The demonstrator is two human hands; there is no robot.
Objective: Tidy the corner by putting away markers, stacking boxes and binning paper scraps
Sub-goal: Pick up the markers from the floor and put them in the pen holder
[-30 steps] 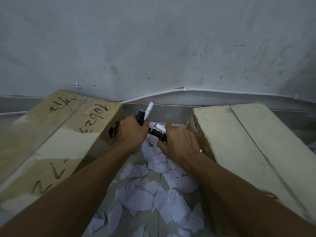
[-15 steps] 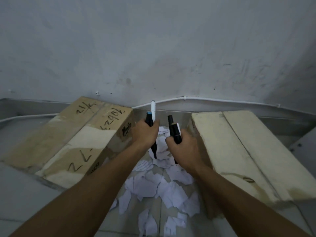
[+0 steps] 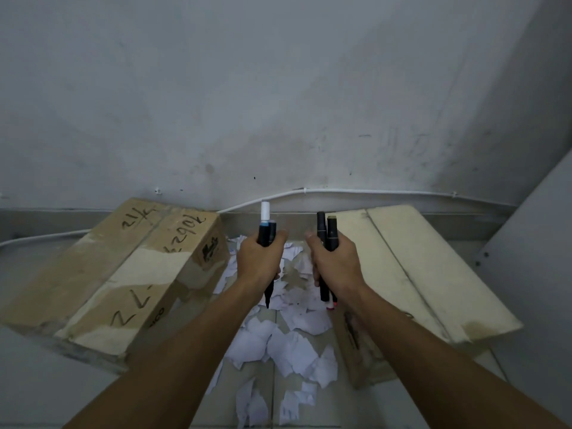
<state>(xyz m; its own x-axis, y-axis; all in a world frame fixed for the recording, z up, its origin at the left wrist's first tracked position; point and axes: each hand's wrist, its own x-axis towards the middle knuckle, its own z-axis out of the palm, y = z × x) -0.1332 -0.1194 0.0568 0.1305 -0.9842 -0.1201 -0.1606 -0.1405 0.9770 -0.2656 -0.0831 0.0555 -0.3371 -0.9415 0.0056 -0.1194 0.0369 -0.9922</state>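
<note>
My left hand (image 3: 258, 261) is closed around a small bunch of markers (image 3: 266, 224), one white-capped, held upright above the floor. My right hand (image 3: 332, 261) grips another bunch of dark markers (image 3: 326, 230), their lower ends poking out below the fist. Torn white paper scraps (image 3: 288, 345) litter the tiled floor beneath and behind both hands. A cardboard box with handwritten marks (image 3: 123, 274) lies to the left. A second, plainer cardboard box (image 3: 411, 267) lies to the right.
A grey wall (image 3: 278, 103) closes off the back, with a white cable (image 3: 371, 191) running along its base. A pale panel (image 3: 532, 243) rises at the far right. Grey floor tiles (image 3: 31, 382) show at the lower left.
Both hands have lifted off the scrap pile with the markers and turned them upright. The view has pulled back and up, showing more of both boxes.
</note>
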